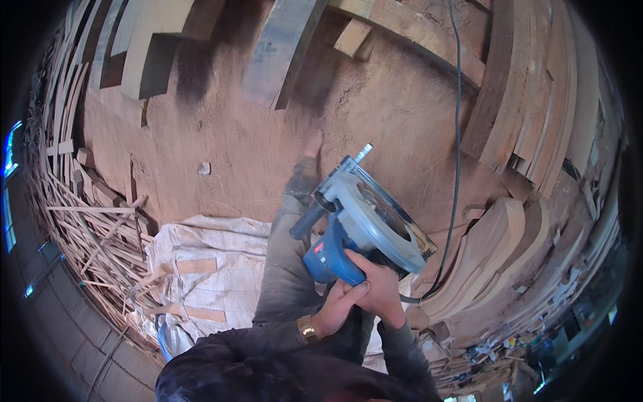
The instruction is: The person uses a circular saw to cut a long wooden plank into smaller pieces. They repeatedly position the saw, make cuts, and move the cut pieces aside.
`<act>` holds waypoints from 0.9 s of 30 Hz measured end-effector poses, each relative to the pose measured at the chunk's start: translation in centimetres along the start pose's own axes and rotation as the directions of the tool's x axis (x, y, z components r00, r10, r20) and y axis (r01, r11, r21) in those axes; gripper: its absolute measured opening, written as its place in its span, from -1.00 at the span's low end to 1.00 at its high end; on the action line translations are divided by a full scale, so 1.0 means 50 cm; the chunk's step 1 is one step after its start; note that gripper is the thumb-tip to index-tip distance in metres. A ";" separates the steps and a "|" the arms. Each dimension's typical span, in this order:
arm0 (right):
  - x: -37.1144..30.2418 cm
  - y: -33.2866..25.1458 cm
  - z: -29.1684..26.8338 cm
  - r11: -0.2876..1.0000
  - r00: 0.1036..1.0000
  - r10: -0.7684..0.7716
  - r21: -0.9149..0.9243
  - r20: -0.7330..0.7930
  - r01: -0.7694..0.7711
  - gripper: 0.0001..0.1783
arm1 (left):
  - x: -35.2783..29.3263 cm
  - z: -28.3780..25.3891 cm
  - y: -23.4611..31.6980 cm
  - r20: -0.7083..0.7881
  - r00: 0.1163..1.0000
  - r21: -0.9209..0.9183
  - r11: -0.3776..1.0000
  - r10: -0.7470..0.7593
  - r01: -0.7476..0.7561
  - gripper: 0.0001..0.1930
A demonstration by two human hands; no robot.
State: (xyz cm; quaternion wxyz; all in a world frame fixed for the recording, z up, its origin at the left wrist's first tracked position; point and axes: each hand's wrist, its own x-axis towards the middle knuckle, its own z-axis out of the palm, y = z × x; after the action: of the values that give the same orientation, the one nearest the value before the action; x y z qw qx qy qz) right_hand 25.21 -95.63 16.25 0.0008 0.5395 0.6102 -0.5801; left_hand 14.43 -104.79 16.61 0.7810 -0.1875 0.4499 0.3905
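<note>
A blue and grey circular saw (pixel 355 221) is held up in front of my body, turned on its side with its metal base plate (pixel 402 208) facing right. My right hand (pixel 383 288) is wrapped round its rear handle. My left hand (pixel 335 308), with a gold watch (pixel 307 329) at the wrist, is closed against the right hand beside the handle. What its fingers grip, if anything, is hidden. From the saw's rear a black cord (pixel 457 134) runs up the right side. The dark front knob (pixel 307 222) is untouched.
Thick timber beams (pixel 281 53) lie ahead on the dusty brown floor (pixel 234 147). Stacked planks (pixel 529 87) and curved wooden pieces (pixel 495 234) line the right. At left are a heap of thin offcuts (pixel 100 248) and a white sheet (pixel 234 268). My bare foot (pixel 313 143) is in front of me.
</note>
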 end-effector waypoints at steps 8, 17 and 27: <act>-0.052 0.039 0.060 0.979 0.980 0.197 -0.045 -0.038 -0.199 -0.24 | 0.015 -0.057 -0.011 0.028 0.993 0.170 0.979 -0.119 0.113 -0.58; 0.065 -0.073 0.179 0.986 0.977 0.082 0.161 -0.196 -0.051 -0.24 | -0.003 -0.148 0.179 0.076 0.994 0.362 0.926 0.081 -0.103 -0.60; 0.266 -0.246 0.354 0.876 0.925 0.106 0.475 -0.366 0.087 -0.23 | -0.011 -0.268 0.436 0.114 0.940 0.394 0.854 0.322 -0.341 -0.51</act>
State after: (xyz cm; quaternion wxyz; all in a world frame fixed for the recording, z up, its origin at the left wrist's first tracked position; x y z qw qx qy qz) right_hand 0.49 -96.28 10.81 -0.2493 0.6276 0.4320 -0.5978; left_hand -10.16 -100.06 11.30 0.7334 0.0684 0.5295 0.4208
